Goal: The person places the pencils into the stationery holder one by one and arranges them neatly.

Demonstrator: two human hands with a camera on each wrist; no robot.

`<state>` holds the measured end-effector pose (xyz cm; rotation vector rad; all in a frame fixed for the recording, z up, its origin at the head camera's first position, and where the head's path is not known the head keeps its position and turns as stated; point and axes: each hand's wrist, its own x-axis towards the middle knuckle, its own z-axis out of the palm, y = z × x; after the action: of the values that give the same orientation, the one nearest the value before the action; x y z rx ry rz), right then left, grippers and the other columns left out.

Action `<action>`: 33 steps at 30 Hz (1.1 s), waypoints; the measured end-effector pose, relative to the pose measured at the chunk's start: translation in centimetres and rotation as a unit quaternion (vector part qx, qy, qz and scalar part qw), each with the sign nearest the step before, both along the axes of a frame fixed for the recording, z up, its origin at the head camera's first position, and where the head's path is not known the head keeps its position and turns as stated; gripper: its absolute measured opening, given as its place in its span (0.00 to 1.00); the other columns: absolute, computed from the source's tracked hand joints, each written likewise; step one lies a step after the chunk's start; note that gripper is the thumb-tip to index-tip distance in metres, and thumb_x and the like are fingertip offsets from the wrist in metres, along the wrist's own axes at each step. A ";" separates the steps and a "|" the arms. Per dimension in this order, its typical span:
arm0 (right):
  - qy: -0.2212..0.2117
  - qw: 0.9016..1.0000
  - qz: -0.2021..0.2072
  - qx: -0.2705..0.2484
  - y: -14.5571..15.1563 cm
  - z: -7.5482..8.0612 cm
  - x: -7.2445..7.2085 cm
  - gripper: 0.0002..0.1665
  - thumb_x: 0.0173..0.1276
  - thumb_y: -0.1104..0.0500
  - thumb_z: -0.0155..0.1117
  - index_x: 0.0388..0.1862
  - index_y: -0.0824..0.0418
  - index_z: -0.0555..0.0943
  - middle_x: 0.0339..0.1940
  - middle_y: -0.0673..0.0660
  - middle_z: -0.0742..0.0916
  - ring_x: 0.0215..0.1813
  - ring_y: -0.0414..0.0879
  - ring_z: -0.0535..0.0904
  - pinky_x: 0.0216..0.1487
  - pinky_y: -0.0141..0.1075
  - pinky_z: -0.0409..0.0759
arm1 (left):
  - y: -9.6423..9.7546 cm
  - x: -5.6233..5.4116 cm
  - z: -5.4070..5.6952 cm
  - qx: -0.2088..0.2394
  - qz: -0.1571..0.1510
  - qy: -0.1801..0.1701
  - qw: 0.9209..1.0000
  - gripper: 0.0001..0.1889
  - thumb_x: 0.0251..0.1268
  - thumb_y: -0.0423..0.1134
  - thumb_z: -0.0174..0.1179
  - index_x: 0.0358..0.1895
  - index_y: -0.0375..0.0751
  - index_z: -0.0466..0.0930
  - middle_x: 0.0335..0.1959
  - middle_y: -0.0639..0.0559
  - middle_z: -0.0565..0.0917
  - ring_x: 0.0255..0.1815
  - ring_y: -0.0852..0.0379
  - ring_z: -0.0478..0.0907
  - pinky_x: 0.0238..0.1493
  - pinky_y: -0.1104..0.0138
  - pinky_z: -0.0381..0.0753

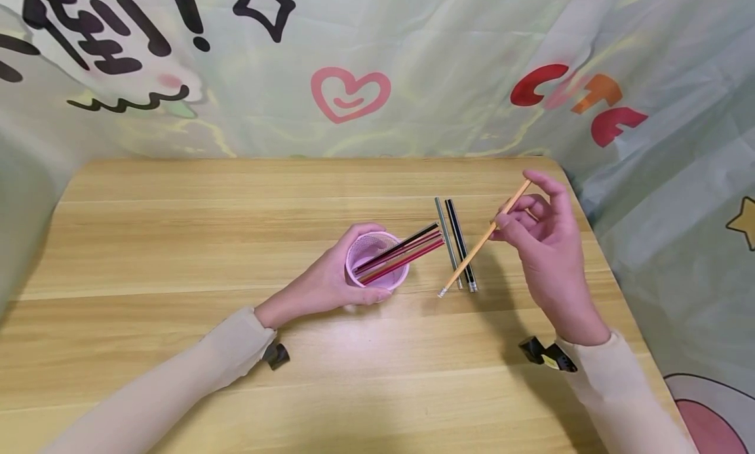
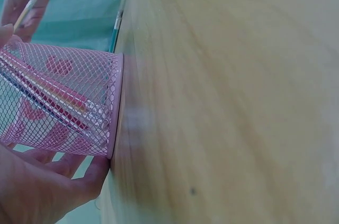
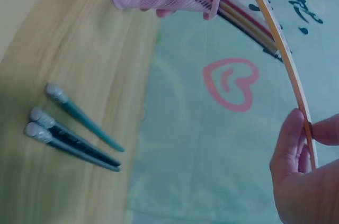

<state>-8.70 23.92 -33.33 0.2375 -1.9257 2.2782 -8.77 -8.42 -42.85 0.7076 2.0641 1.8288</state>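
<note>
A pink mesh pencil cup (image 1: 371, 241) stands on the table with my left hand (image 1: 336, 274) curled around its side. Several pencils (image 1: 407, 254), red and dark ones among them, lean out of it to the right. In my right hand (image 1: 548, 251) I pinch a yellow-orange pencil (image 1: 486, 236) between thumb and fingers, its eraser end tilted down toward the table. Below that pencil lie a teal pencil (image 3: 87, 121) and two dark pencils (image 3: 77, 142), side by side. The left wrist view shows the cup's mesh wall (image 2: 63, 97) with pencil ends resting inside near its base.
The wooden table (image 1: 177, 244) reaches back to a printed cloth (image 1: 430, 67) with a pink heart and lettering. Small black devices are at both wrists, one by the left cuff (image 1: 242, 339) and one by the right.
</note>
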 end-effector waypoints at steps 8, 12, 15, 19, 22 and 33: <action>0.077 0.996 -0.007 -0.051 -1.8 0.7 0.6 0.36 0.74 0.81 0.63 0.76 0.65 0.69 0.46 0.67 0.80 0.44 0.54 0.86 0.48 0.43 0.91 | 0.0 0.0 0.0 0.003 -0.001 0.000 1.000 0.50 0.56 0.37 0.86 0.81 0.50 0.64 0.69 0.58 0.79 0.70 0.54 0.76 0.70 0.51 0.78; 0.117 0.991 -0.010 -0.056 -2.7 1.0 0.7 0.34 0.73 0.81 0.63 0.75 0.68 0.68 0.46 0.70 0.80 0.43 0.56 0.86 0.48 0.44 0.91 | 0.0 0.1 0.0 0.006 -0.002 -0.002 1.000 0.50 0.56 0.37 0.86 0.80 0.51 0.64 0.69 0.58 0.79 0.70 0.54 0.76 0.70 0.51 0.78; 0.147 0.987 -0.021 -0.062 -3.4 1.1 0.6 0.32 0.73 0.82 0.62 0.73 0.69 0.69 0.45 0.70 0.80 0.42 0.58 0.85 0.47 0.44 0.91 | 0.0 0.0 0.1 0.007 -0.002 -0.003 1.000 0.50 0.56 0.36 0.86 0.80 0.53 0.65 0.69 0.58 0.79 0.69 0.54 0.76 0.69 0.50 0.79; 0.181 0.980 -0.043 -0.073 -4.3 1.0 0.4 0.29 0.72 0.81 0.62 0.70 0.71 0.70 0.44 0.71 0.81 0.41 0.59 0.84 0.47 0.44 0.91 | 0.1 0.0 0.0 0.005 0.000 -0.002 1.000 0.50 0.56 0.35 0.86 0.80 0.54 0.65 0.69 0.57 0.80 0.69 0.54 0.76 0.69 0.50 0.79; 0.202 0.976 -0.054 -0.067 -4.8 0.8 0.2 0.28 0.72 0.81 0.62 0.68 0.72 0.70 0.43 0.70 0.81 0.41 0.59 0.84 0.48 0.44 0.91 | 0.0 0.0 -0.1 0.000 0.003 -0.003 1.000 0.50 0.55 0.34 0.86 0.80 0.56 0.66 0.68 0.58 0.79 0.69 0.55 0.76 0.69 0.50 0.79; 0.240 0.968 -0.069 0.009 -5.8 -0.9 -0.6 0.23 0.76 0.77 0.63 0.67 0.74 0.72 0.44 0.68 0.82 0.41 0.58 0.83 0.50 0.41 0.88 | -0.1 0.0 -0.1 0.004 0.000 -0.004 1.000 0.50 0.56 0.33 0.85 0.80 0.51 0.65 0.68 0.57 0.79 0.69 0.54 0.76 0.69 0.49 0.78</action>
<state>-9.34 18.11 -34.23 0.5764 -1.6543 1.8925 -8.73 -8.49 -42.94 0.7014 2.0528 1.8367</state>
